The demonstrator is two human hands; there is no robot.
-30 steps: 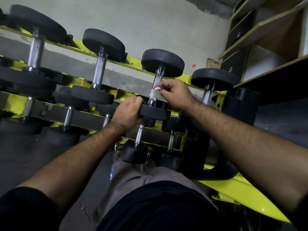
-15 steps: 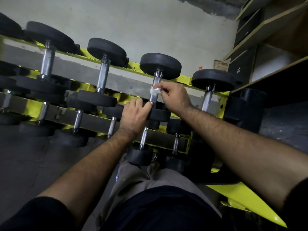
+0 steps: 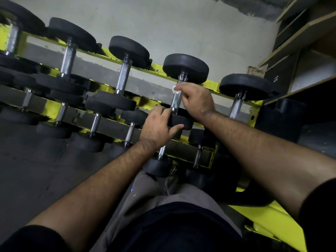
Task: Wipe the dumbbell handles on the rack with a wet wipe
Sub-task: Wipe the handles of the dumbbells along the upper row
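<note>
The right hand point(image 3: 195, 100) pinches the soft wet wipe point(image 3: 176, 90) against the knurled dumbbell handle point(image 3: 176, 101) at one o'clock; the left hand point(image 3: 157, 125), fingers spread, steadies its heavy lower head point(image 3: 181, 120).

I see my right hand point(image 3: 195, 99) at frame centre pinching a white wet wipe point(image 3: 176, 89) against the top of a knurled dumbbell handle point(image 3: 176, 101) on the yellow rack point(image 3: 211, 86). My left hand point(image 3: 157, 125) rests just below it on that dumbbell's near black weight head point(image 3: 181, 121), fingers spread. More dumbbells line the rack toward the upper left.
</note>
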